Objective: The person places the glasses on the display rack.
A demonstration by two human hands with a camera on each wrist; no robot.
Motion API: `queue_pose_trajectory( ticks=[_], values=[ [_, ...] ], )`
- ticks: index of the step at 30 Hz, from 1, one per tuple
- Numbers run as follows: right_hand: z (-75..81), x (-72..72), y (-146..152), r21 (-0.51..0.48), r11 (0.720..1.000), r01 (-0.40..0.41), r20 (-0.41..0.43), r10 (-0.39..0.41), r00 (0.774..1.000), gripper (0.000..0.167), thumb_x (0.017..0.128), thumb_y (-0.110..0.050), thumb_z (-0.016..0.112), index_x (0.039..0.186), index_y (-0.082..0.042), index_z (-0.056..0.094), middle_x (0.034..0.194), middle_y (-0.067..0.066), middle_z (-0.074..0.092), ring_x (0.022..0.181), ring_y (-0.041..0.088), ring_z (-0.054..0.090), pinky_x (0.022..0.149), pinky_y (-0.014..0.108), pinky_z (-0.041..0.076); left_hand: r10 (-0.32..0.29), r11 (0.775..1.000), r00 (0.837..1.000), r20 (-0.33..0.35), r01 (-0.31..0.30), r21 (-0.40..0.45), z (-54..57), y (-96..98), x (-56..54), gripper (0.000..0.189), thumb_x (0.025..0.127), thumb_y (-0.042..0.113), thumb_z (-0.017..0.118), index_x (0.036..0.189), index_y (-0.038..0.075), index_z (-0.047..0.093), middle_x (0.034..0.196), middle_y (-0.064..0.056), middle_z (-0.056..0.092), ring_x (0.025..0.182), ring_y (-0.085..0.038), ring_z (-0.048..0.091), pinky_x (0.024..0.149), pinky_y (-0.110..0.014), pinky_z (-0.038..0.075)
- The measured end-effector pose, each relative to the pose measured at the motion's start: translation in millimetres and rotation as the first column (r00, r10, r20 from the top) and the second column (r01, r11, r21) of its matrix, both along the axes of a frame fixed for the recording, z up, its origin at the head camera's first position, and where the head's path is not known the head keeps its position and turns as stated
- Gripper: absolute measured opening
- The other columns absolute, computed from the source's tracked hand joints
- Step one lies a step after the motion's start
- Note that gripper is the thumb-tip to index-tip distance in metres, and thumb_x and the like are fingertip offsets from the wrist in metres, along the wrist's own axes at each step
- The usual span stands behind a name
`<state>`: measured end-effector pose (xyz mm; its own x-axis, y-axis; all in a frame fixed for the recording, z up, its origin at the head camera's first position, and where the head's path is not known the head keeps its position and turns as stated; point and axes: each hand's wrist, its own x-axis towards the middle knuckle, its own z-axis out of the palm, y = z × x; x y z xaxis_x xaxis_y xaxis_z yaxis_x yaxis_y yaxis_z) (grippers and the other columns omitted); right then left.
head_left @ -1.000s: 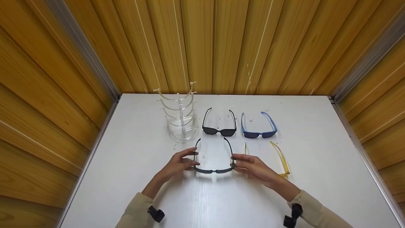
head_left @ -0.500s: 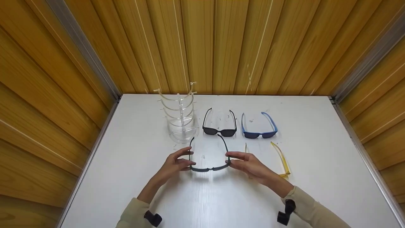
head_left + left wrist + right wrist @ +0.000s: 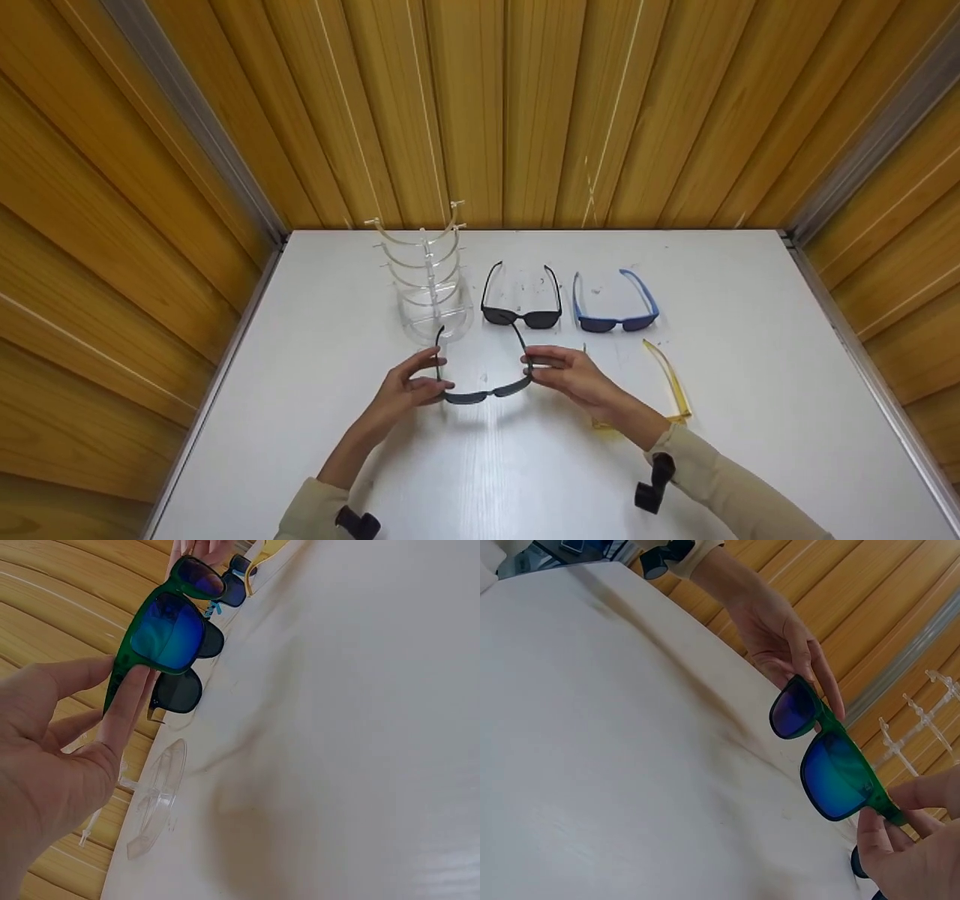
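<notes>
Both hands hold a pair of green-framed sunglasses (image 3: 466,398) above the table, their temples unfolded and pointing away from the person. In the left wrist view the blue mirrored lens (image 3: 169,634) shows clearly. My left hand (image 3: 403,390) pinches the left temple near its hinge between thumb and fingers. On the other side my right hand (image 3: 576,381) pinches the right temple the same way, as the right wrist view also shows. The sunglasses tilt, with the right end higher in the head view. Just beyond them stands a clear tiered eyewear stand (image 3: 433,300), its arms bare.
Black sunglasses (image 3: 541,320) rest open behind the held pair, with blue sunglasses (image 3: 637,323) to their right. Yellow glasses (image 3: 679,390) lie near the right forearm, partly covered by it. Wood-patterned walls (image 3: 480,112) enclose the white table (image 3: 772,420) at the back and sides.
Both hands have carried the green sunglasses leftward and slightly away from the person, nearer the stand. The right end has risen in the head view. Other glasses stay in place.
</notes>
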<state>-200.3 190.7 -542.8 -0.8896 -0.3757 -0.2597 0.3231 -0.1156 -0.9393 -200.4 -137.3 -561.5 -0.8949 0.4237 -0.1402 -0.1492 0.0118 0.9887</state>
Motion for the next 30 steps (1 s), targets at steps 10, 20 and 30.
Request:
queue_pose_trajectory(
  ticks=[10,20,30],
  values=[
    [-1.8,-14.4,-11,-0.044,0.997,0.065,0.051,-0.063,0.997,0.053,0.095,0.008,0.062,0.144,0.016,0.044,0.124,0.012,0.072,0.104,0.008,0.071,0.101,0.025,0.057,0.073,0.996,0.997,0.037,-0.075,0.047,-8.2,0.6,-2.7,0.069,0.097,-0.002,0.063,0.156,-0.005,0.029,0.151,-0.035,0.037,0.111,-0.023,0.072,0.097,-0.033,0.060],
    [5.8,-32.9,-25,-0.033,0.995,0.097,-0.003,-0.097,0.995,0.051,0.095,0.008,0.061,0.143,0.016,0.045,0.120,0.012,0.071,0.103,0.008,0.070,0.098,0.023,0.058,0.164,0.986,0.986,0.019,-0.164,0.025,1.5,-6.6,-11.7,0.068,0.096,0.003,0.066,0.156,0.003,0.036,0.152,-0.031,0.040,0.112,-0.023,0.072,0.098,-0.033,0.060],
    [8.5,-50.8,-45,-0.021,0.992,0.127,-0.005,-0.127,0.992,0.050,0.094,0.009,0.062,0.141,0.018,0.048,0.121,0.014,0.071,0.101,0.007,0.069,0.094,0.021,0.058,0.279,0.959,0.959,0.057,-0.281,0.023,8.3,-15.8,-21.2,0.065,0.094,-0.003,0.066,0.153,0.006,0.043,0.150,-0.028,0.045,0.105,-0.019,0.073,0.093,-0.031,0.062]
  ],
)
